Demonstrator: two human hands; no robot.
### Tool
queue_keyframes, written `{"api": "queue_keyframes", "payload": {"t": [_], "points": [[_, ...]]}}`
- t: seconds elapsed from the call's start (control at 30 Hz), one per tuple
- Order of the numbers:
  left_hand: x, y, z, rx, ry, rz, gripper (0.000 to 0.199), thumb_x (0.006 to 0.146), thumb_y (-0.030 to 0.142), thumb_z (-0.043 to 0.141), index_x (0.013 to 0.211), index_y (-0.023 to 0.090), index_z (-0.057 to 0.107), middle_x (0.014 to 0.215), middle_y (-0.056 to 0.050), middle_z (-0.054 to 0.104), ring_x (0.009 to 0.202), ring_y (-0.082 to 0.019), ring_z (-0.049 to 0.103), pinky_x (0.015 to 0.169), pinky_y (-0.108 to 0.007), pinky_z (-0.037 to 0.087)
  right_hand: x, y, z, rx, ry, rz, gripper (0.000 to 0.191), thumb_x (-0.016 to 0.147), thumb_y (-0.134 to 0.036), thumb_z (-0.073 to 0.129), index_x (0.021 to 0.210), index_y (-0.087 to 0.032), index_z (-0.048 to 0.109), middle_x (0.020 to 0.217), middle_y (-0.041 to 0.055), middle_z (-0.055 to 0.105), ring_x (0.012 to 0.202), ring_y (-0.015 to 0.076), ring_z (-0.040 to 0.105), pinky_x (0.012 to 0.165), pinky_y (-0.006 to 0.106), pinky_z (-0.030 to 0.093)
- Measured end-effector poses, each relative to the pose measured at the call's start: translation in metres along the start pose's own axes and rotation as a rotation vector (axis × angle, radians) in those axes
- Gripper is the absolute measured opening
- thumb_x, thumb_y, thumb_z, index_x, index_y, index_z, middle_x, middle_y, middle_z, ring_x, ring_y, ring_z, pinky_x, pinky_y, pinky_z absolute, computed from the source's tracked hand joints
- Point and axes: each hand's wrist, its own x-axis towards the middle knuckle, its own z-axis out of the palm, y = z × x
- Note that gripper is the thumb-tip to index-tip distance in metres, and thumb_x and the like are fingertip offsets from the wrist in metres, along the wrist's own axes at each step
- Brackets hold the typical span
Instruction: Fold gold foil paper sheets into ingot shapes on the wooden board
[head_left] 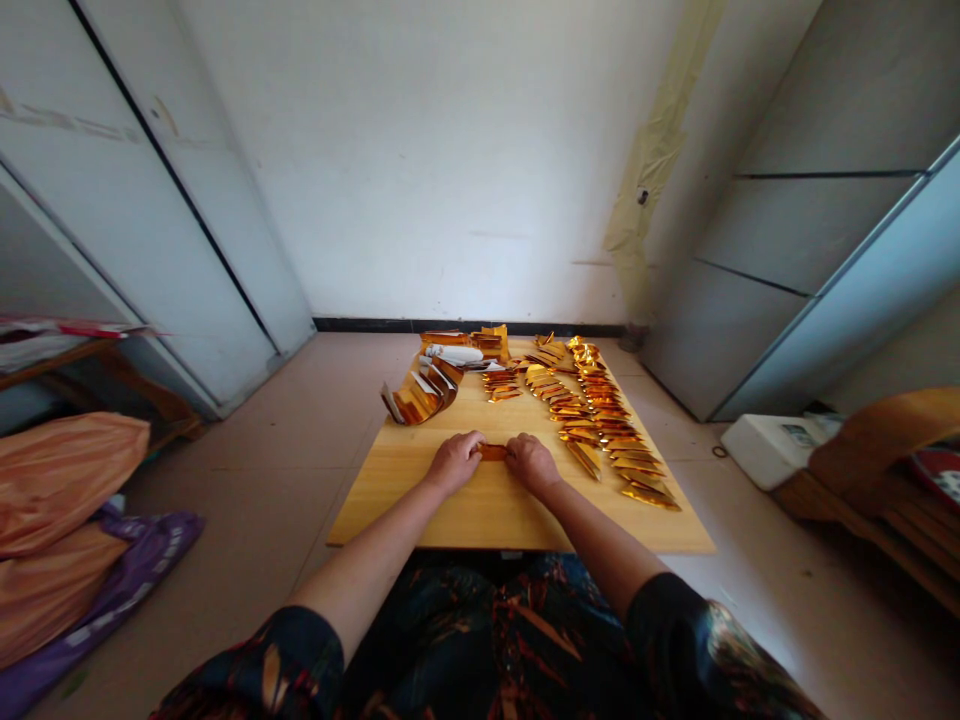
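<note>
A narrow folded strip of gold foil paper (pixel 493 453) stretches between my two hands, just above or on the wooden table (pixel 420 500). Its left end is pinched by my left hand (pixel 454 462), its right end by my right hand (pixel 533 464); the fingertips are partly hidden. Beyond my left hand lies a curled stack of gold foil sheets (pixel 424 395). To the right of my right hand, folded gold foil pieces (pixel 611 425) overlap in long rows. A smaller cluster of folded pieces (pixel 501 386) sits ahead of my hands.
A white roll-shaped object (pixel 454 354) lies at the table's back among more foil. Behind stands a white wall (pixel 450 180). Grey cabinets (pixel 187 230) rise at left, a grey refrigerator-like unit (pixel 765 230) at right. Orange and purple bags (pixel 67 530) rest on the left.
</note>
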Motion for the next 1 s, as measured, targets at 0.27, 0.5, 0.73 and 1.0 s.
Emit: {"api": "queue_keyframes", "payload": {"t": [0.27, 0.5, 0.73, 1.0], "points": [[0.002, 0.01, -0.004, 0.04, -0.021, -0.152, 0.019, 0.079, 0.013, 0.054, 0.097, 0.021, 0.056, 0.077, 0.001, 0.064, 0.072, -0.013, 0.059, 0.062, -0.022, 0.038, 0.004, 0.001, -0.008, 0.07, -0.08, 0.074, 0.018, 0.086, -0.025, 0.052, 0.097, -0.018, 0.064, 0.095, 0.0069, 0.064, 0.085, 0.0156, 0.06, 0.068, 0.022, 0.038], [0.005, 0.013, -0.007, 0.036, -0.059, -0.201, 0.02, 0.078, 0.018, 0.057, 0.098, 0.022, 0.056, 0.077, 0.001, 0.066, 0.071, -0.013, 0.06, 0.059, -0.022, 0.036, 0.007, -0.002, -0.019, 0.043, -0.143, 0.175, 0.027, 0.089, -0.032, 0.046, 0.098, -0.017, 0.067, 0.102, 0.0118, 0.065, 0.088, 0.0188, 0.062, 0.067, 0.024, 0.041], [0.008, 0.012, -0.008, -0.049, -0.059, -0.273, 0.022, 0.074, 0.014, 0.057, 0.095, 0.021, 0.056, 0.074, 0.002, 0.066, 0.067, -0.012, 0.059, 0.057, -0.021, 0.035, 0.01, -0.004, -0.021, 0.076, -0.188, 0.28, 0.028, 0.085, -0.036, 0.051, 0.101, -0.019, 0.066, 0.105, 0.0118, 0.067, 0.094, 0.0229, 0.063, 0.068, 0.027, 0.043], [0.008, 0.02, -0.012, 0.037, -0.127, -0.327, 0.018, 0.081, 0.023, 0.052, 0.098, 0.022, 0.058, 0.09, -0.004, 0.069, 0.08, -0.017, 0.062, 0.064, -0.025, 0.04, 0.008, -0.002, -0.015, 0.037, -0.15, 0.254, 0.033, 0.089, -0.038, 0.046, 0.104, -0.017, 0.065, 0.105, 0.0145, 0.066, 0.092, 0.0226, 0.064, 0.069, 0.028, 0.045]]}}
